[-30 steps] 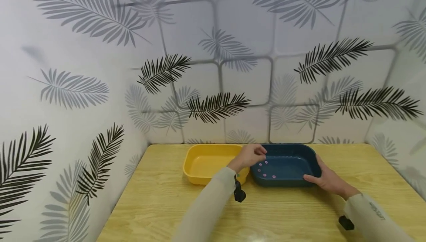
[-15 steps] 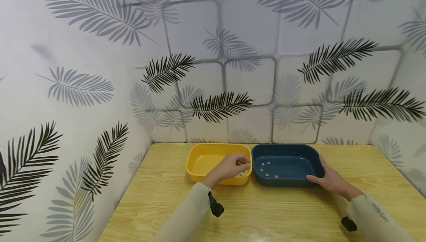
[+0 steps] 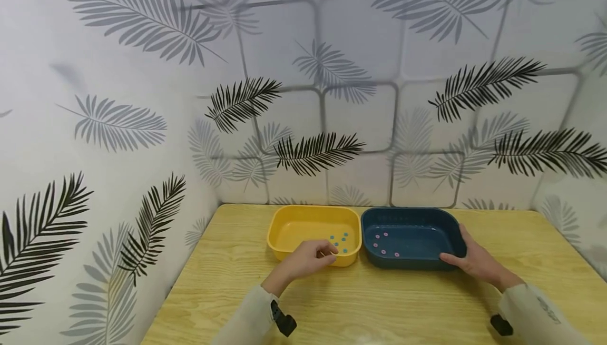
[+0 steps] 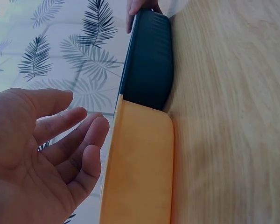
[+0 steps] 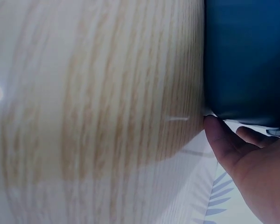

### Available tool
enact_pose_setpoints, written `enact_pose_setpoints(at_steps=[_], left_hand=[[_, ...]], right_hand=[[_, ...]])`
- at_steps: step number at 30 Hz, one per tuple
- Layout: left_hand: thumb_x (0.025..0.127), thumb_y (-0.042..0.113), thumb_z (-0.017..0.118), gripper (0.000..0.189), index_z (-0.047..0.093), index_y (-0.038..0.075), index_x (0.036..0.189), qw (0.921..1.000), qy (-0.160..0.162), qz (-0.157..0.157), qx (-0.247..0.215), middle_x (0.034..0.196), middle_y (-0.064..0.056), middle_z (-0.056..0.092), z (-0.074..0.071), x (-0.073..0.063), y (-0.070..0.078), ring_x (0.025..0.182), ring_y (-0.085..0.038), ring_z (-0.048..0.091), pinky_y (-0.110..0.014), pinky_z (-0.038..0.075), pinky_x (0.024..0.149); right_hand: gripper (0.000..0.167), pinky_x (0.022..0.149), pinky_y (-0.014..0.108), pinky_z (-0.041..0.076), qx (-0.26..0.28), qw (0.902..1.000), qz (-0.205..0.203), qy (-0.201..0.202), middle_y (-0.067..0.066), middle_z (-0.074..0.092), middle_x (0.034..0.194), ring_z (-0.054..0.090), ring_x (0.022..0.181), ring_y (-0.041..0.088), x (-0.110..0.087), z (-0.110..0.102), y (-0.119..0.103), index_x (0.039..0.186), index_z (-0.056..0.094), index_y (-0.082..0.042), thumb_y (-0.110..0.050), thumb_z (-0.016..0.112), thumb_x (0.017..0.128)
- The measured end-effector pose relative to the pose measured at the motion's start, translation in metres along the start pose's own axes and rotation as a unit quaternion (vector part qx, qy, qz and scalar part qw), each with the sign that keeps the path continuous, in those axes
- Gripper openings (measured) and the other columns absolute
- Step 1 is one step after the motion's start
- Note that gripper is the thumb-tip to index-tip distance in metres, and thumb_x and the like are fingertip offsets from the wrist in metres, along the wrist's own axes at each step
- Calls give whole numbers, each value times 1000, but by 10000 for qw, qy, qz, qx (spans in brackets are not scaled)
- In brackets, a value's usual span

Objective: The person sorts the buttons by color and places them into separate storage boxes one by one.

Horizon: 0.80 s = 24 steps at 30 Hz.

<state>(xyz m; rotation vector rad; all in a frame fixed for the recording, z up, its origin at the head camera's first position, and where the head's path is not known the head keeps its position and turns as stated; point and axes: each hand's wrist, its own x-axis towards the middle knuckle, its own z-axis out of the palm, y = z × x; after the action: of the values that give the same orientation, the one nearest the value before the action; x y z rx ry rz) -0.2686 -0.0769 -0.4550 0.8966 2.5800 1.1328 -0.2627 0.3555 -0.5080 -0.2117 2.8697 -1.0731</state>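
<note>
In the head view, a yellow plastic bin (image 3: pixel 294 230) stands beside a dark blue bin (image 3: pixel 419 239). Several small blue rings (image 3: pixel 345 250) lie at the right end of the yellow bin, and several pink rings (image 3: pixel 383 252) at the left end of the blue one. My left hand (image 3: pixel 305 260) hovers over the yellow bin's front edge; the left wrist view shows its fingers loosely bent with nothing between them. At the blue bin's right end my right hand (image 3: pixel 476 260) holds the corner, thumb in front and fingers round the side. Those fingertips are partly hidden.
Both bins rest on a wood-grain table (image 3: pixel 379 303), near its back edge. Behind and to the left rises a wall (image 3: pixel 351 176) with leaf patterns. A dark wrist camera (image 3: pixel 283 319) sits on the left sleeve.
My left hand has moved left and toward me, from above the blue bin to the yellow bin's front edge, uncovering the blue rings. The right hand keeps its hold.
</note>
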Motion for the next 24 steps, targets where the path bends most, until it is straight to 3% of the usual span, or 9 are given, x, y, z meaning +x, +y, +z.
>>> enact_pose_setpoints(at_steps=[12,18,22,24], left_hand=[[97,24,56,25,65,6,112,9995,-220,-163,-180,95,8,63,0,-26,-11,86,-9,58,-25,48,74],[97,24,56,25,65,7,111,9993,-205,-240,-194,99,7,64,1,-34,-16,91,-8,58,-27,49,79],[96,25,56,25,66,7,110,9994,-86,-334,18,101,4,65,3,-41,-17,89,-9,59,-28,49,77],[95,26,58,25,67,7,108,9983,67,-389,430,101,0,65,5,-47,-17,89,-12,60,-29,50,76]], right_hand=[[110,93,70,25,12,10000,48,41,42,-2,145,17,125,62,-3,1,1,144,-20,3,-43,63,89],[109,94,70,23,-36,9996,-118,269,43,0,144,17,125,62,-5,3,3,145,-17,6,-41,65,89],[107,94,69,26,-191,9990,-187,358,45,3,143,21,124,62,-13,4,3,143,-13,11,-41,64,89],[107,92,69,27,-277,9988,-148,375,46,4,141,21,123,62,-20,5,1,143,-12,13,-44,62,90]])
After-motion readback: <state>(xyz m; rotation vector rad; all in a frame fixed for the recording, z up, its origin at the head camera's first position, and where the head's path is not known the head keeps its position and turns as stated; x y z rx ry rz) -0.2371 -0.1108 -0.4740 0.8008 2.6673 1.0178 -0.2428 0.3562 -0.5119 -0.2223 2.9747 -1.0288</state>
